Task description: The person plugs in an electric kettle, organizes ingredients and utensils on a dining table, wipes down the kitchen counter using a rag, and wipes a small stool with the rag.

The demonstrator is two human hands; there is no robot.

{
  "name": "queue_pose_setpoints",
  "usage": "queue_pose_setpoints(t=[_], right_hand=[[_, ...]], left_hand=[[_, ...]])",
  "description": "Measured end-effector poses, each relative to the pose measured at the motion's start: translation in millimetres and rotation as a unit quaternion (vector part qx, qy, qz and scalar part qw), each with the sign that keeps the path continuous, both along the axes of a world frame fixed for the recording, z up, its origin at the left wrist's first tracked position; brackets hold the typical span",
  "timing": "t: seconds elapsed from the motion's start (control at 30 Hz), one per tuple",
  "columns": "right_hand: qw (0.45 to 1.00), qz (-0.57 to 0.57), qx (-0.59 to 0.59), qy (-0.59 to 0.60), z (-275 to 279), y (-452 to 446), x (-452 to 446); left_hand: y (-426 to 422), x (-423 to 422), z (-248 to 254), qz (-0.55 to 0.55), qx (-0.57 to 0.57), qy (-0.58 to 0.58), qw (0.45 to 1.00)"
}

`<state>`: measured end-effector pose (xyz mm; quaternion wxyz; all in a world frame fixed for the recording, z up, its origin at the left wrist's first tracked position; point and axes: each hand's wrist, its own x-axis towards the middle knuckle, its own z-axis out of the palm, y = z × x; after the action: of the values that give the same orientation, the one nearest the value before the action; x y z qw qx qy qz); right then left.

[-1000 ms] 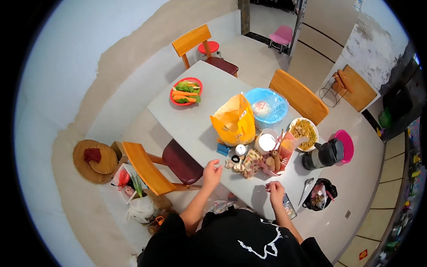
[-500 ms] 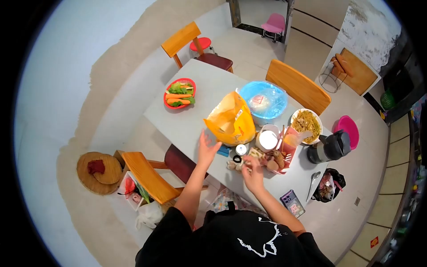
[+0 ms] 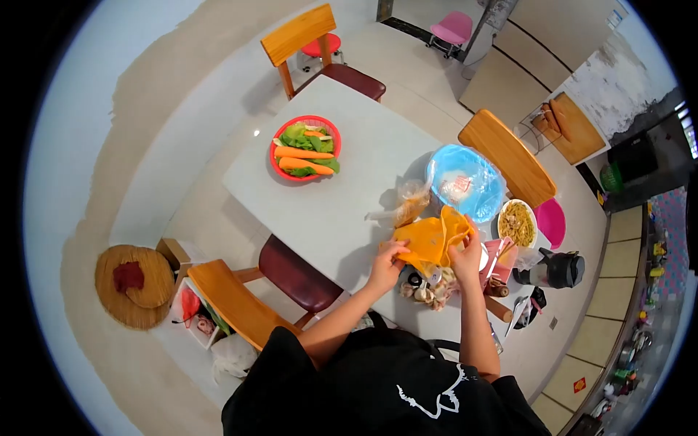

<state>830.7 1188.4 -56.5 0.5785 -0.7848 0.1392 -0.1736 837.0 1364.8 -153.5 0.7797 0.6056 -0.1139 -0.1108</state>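
My left hand (image 3: 387,266) pinches the lower left edge of a yellow bag (image 3: 422,243). The fingers of my right hand (image 3: 465,256) are closed on the bag's right side. The bag looks crumpled and tilted over the near part of the table. Behind it lies a clear plastic bag (image 3: 411,205) whose brownish contents I cannot make out. Just under my hands are several garlic bulbs (image 3: 430,292), a black ring (image 3: 414,279) and a small can (image 3: 434,276). To the right of my right hand stands a pink box (image 3: 500,260) with chopsticks, partly hidden.
A red basket (image 3: 272,156) of carrots and greens stands far left on the table (image 3: 363,156). A plastic-covered blue basin (image 3: 476,196), a plate of noodles (image 3: 517,224) and a dark jug (image 3: 560,269) are at the right. Wooden chairs (image 3: 509,156) surround the table.
Both hands have taken hold of the yellow bag, which has gone from standing wide open to crumpled and tilted. The clear plastic bag now shows behind it. The view has shifted.
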Motion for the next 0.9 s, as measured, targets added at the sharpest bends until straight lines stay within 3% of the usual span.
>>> queue_pose_setpoints(t=[0.07,0.1,0.2,0.3,0.53,0.63,0.8,0.9], right_hand=[[0.998,0.006,-0.017,0.059,-12,-14,1],[0.999,-0.029,0.033,0.019,-7,-11,5],[0.995,-0.056,-0.053,0.068,-2,-17,11],[0.992,-0.065,-0.104,0.037,7,-6,10],[0.993,-0.013,-0.116,-0.006,22,24,11],[0.989,0.001,-0.145,-0.024,31,34,17],[0.995,0.043,-0.083,-0.029,24,55,23],[0.998,0.03,-0.049,-0.029,27,73,27]], left_hand=[[2,2,-8,0.008,0.092,-0.094,0.991],[2,5,-6,0.002,0.088,-0.094,0.992],[0,8,-5,0.035,-0.014,-0.017,0.999],[13,22,-7,0.044,0.033,0.064,0.996],[57,67,59,0.047,0.06,0.111,0.991],[62,91,74,0.053,0.077,0.079,0.992],[63,138,80,0.112,0.131,-0.05,0.984],[64,179,62,0.065,0.177,-0.044,0.981]])
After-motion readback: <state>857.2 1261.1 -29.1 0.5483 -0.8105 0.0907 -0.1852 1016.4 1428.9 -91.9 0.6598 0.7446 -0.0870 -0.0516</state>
